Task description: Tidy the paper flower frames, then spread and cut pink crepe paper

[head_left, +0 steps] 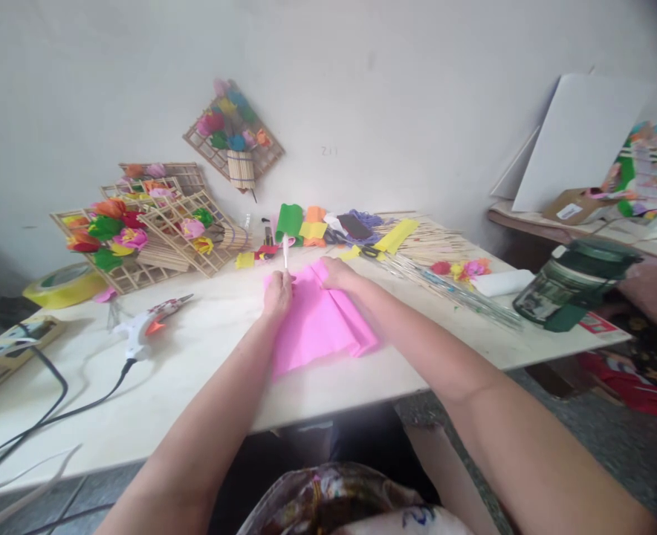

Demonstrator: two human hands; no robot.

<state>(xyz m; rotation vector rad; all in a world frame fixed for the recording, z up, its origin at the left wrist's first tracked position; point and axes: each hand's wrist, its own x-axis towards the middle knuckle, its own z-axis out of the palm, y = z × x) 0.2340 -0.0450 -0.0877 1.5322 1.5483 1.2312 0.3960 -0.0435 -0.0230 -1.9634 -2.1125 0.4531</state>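
A sheet of pink paper (311,327) lies near the table's front edge, with a fold along its right side. My left hand (279,292) is closed at the sheet's upper left corner, with a slim white tool (285,255) standing up from its fingers. At the paper's top edge, my right hand (337,273) has its fingers pressed together on the pink paper. The lower edge of the sheet hangs free of both hands.
A glue gun (137,334) with a black cord lies left on the table (195,394). Bamboo frames with paper flowers (139,230) stand behind it. Coloured paper rolls (290,221), sticks (434,236) and wires are at the back. A green bottle (571,286) stands right.
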